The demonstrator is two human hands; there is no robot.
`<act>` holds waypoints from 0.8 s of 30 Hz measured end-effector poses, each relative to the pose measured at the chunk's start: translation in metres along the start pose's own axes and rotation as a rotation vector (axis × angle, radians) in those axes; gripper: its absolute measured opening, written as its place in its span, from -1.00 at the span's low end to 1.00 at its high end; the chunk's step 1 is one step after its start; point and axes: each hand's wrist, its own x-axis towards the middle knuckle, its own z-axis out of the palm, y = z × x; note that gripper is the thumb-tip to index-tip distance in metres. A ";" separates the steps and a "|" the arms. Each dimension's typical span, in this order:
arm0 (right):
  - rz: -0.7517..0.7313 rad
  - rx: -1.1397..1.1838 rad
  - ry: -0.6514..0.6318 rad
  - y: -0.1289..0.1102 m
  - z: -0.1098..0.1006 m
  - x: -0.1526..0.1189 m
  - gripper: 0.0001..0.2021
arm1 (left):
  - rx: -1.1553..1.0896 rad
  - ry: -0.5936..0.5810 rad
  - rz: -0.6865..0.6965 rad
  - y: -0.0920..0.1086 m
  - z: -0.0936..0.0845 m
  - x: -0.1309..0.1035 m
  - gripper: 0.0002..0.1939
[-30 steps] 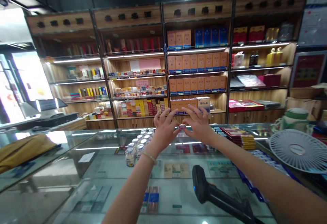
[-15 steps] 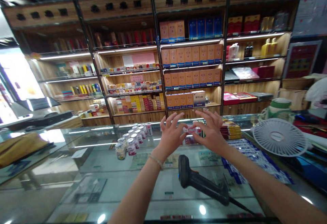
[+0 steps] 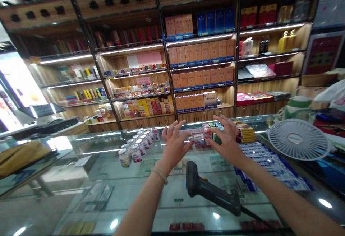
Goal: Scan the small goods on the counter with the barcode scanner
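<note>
Between my two hands is a small clear-and-pink pack (image 3: 198,137), held sideways above the glass counter (image 3: 151,196). My left hand (image 3: 174,146) pinches its left end with thumb and forefinger, the other fingers raised. At the right end, my right hand (image 3: 228,143) has its thumb and forefinger closed on it, the other fingers lifted. The pack's print is too small to read. Left of my hands stand rows of small lidded jars (image 3: 136,152). Nearer to me, a black barcode scanner (image 3: 215,194) lies on the glass, beneath my hands in the view.
Blue-and-white packets (image 3: 272,167) lie in a row by my right forearm, with yellow-and-red packs (image 3: 246,132) behind. A white round fan (image 3: 296,139) and a green-and-white jug (image 3: 296,106) stand at the right. Boxed goods fill the wall shelves (image 3: 201,67).
My hands have moved slightly apart, and more of the pack shows between them. Small coloured packs behind my right hand are now more visible. The view has shifted a little.
</note>
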 end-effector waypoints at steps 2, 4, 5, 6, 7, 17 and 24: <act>-0.013 -0.067 -0.030 0.008 0.004 -0.002 -0.80 | 0.002 0.047 -0.030 -0.001 -0.002 -0.003 -0.82; -0.037 -0.133 -0.069 0.013 0.009 -0.005 -0.80 | 0.007 0.084 -0.042 0.000 -0.003 -0.005 -0.82; -0.046 -0.159 -0.082 0.015 0.011 -0.007 -0.80 | 0.009 0.095 -0.037 0.000 -0.004 -0.006 -0.82; -0.052 -0.176 -0.092 0.016 0.013 -0.008 -0.80 | 0.010 0.101 -0.027 0.000 -0.003 -0.007 -0.82; -0.053 -0.185 -0.094 0.015 0.014 -0.009 -0.80 | 0.011 0.105 -0.016 0.000 -0.003 -0.007 -0.82; 0.034 -0.226 -0.049 0.002 0.012 -0.007 -0.65 | 0.074 0.129 0.041 -0.007 -0.004 -0.012 -0.80; -0.069 -0.129 -0.340 -0.037 -0.011 -0.026 -0.56 | 0.090 0.195 -0.022 -0.013 -0.005 -0.012 -0.84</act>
